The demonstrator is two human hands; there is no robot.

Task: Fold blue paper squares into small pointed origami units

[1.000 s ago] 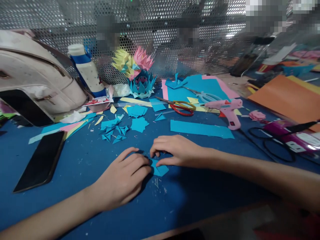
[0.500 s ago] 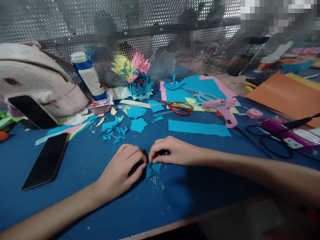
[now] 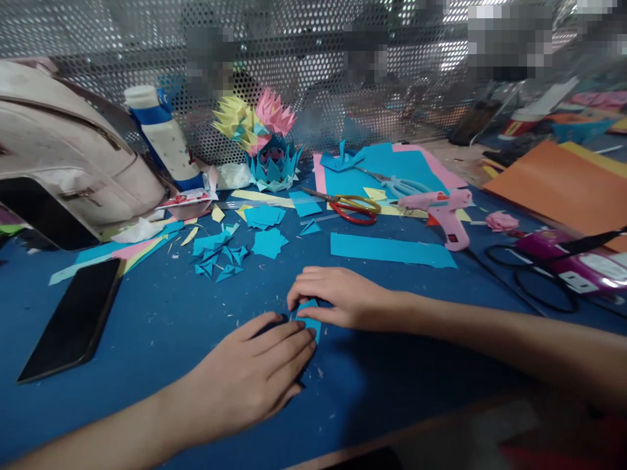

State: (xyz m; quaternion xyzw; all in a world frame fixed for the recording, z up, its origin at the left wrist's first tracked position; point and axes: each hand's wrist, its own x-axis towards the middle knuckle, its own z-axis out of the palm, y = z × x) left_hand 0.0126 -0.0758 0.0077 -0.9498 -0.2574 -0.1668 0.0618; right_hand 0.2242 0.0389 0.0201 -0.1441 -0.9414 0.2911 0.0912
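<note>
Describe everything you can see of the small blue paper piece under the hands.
The small blue paper piece lies on the darker blue tabletop, partly hidden by both hands. It is plain, bright blue and looks like thin coloured paper. The right hand lays its thumb across it, with one patch showing above the thumb and another below. Fingertips of the left hand cover its lower left part. Its full outline and any folds cannot be made out.

Nearest paper piece (image 3: 307, 305): bright cyan-blue, long strip (image 3: 392, 250) same shade. Tabletop (image 3: 161, 326) way darker blue, pale flecks. Scissors (image 3: 337, 200) kinda mismatched, one red loop, one yellow. Glue gun (image 3: 448, 212) baby pink. Paper flowers (image 3: 275, 113) yellow, pink, teal-blue. Socket box (image 3: 553, 254) loud purple. Bottle (image 3: 171, 147) white, blue bands. Mesh panel (image 3: 313, 65) grey, dotted with holes.
</note>
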